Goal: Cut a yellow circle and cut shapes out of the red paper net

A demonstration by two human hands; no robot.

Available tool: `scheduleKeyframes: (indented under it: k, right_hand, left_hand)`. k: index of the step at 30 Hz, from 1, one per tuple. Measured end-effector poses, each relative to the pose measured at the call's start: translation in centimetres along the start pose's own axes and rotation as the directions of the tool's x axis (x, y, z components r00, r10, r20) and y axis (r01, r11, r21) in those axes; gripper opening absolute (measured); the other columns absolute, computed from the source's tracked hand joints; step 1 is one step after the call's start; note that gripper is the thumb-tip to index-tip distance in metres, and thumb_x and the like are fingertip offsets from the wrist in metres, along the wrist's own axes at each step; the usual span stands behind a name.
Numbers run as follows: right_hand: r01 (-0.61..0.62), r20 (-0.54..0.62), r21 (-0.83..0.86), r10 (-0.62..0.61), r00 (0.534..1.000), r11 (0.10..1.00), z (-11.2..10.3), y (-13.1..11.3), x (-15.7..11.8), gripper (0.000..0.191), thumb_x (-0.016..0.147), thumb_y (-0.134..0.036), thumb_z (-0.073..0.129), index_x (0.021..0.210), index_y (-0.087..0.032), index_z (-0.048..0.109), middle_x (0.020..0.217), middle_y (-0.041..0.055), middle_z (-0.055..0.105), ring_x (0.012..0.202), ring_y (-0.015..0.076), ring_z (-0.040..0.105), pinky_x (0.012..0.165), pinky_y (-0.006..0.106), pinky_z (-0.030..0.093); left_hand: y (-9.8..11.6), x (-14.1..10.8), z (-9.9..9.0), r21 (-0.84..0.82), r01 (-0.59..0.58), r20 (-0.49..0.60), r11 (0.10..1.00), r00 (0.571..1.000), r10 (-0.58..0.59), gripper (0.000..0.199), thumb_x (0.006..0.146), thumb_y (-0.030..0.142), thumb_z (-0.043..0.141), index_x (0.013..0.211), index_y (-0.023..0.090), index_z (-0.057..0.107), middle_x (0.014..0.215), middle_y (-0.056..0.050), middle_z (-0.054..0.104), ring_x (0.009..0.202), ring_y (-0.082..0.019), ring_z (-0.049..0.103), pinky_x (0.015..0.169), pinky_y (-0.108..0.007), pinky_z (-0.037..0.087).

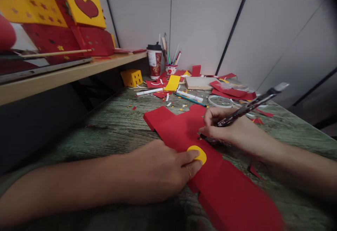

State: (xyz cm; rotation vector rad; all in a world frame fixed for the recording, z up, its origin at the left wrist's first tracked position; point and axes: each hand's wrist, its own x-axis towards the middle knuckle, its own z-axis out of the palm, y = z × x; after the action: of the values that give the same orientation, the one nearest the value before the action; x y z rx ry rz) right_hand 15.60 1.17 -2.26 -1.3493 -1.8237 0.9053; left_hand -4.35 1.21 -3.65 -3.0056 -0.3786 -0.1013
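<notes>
A red cardboard cut-out (179,129) with flaps and a rounded near end lies across the wooden table. On its middle is a small yellow paper oval (202,156), pinned down under the fingertips of my left hand (163,171), whose other fingers are curled under. In my right hand (226,127) is a dark patterned pen (244,107) with a clear upper end, gripped as for writing. The pen slants up to the right. Its lower end comes down close to the red card, just beyond the yellow oval; whether it touches cannot be made out.
Red and yellow paper scraps (172,83), white markers (189,96), a teal pencil (193,100) and a tape roll (220,101) litter the back. Behind stand a lidded paper cup (154,62) and a pen holder (171,69). A wooden shelf (105,64) with decorated boxes overhangs the left.
</notes>
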Motion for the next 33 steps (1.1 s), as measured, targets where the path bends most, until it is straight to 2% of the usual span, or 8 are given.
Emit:
scheduleKeyframes:
  k: [4,9,14,21,33]
  right_hand:
    - [0.067,0.004,-0.038,-0.067,0.998,0.997,0.9,0.5,0.2,0.021,0.066,-0.007,0.053,0.056,-0.019,0.040,0.050,-0.0084,0.039,0.045,0.0061,0.033,0.040,0.018,0.024]
    - [0.070,0.016,-0.040,-0.070,0.997,0.997,1.5,0.7,0.1,0.020,0.065,-0.007,0.051,0.057,-0.019,0.039,0.053,-0.0076,0.041,0.048,0.0074,0.036,0.043,0.019,0.027]
    - [0.081,0.024,-0.054,-0.080,0.996,0.995,1.6,0.7,0.1,0.020,0.065,-0.005,0.051,0.057,-0.019,0.039,0.053,-0.0078,0.040,0.049,0.0075,0.035,0.043,0.019,0.027]
    - [0.058,0.024,-0.051,-0.056,0.998,0.997,1.5,0.8,0.1,0.020,0.065,-0.005,0.050,0.057,-0.020,0.038,0.052,-0.0082,0.040,0.048,0.0081,0.035,0.043,0.019,0.027]
    - [0.087,0.007,-0.107,-0.087,0.996,0.990,1.3,1.1,-0.1,0.021,0.065,-0.006,0.051,0.056,-0.020,0.037,0.051,-0.0082,0.038,0.048,0.0082,0.032,0.042,0.020,0.025]
  left_hand:
    - [0.3,0.1,-0.1,0.010,-0.043,0.038,0.999,0.998,0.042,0.034,0.087,0.017,0.026,0.118,0.018,0.037,0.112,-0.009,0.052,0.074,-0.014,0.058,0.059,-0.023,0.044]
    - [0.6,0.2,0.1,0.008,-0.031,0.010,0.999,0.999,0.031,0.033,0.087,0.017,0.025,0.116,0.016,0.039,0.107,-0.010,0.054,0.071,-0.014,0.058,0.053,-0.022,0.043]
    - [0.7,0.2,0.2,0.024,-0.038,-0.018,0.999,0.999,0.038,0.031,0.086,0.015,0.026,0.113,0.013,0.042,0.105,-0.011,0.054,0.069,-0.014,0.058,0.049,-0.021,0.042]
    - [0.7,0.2,0.3,-0.004,-0.017,-0.024,1.000,1.000,0.017,0.031,0.086,0.016,0.026,0.113,0.015,0.041,0.101,-0.009,0.056,0.067,-0.014,0.058,0.048,-0.022,0.041]
    - [0.6,0.1,0.3,0.051,-0.040,-0.016,0.998,0.999,0.040,0.033,0.087,0.015,0.025,0.115,0.013,0.040,0.108,-0.011,0.053,0.064,-0.013,0.057,0.044,-0.022,0.038]
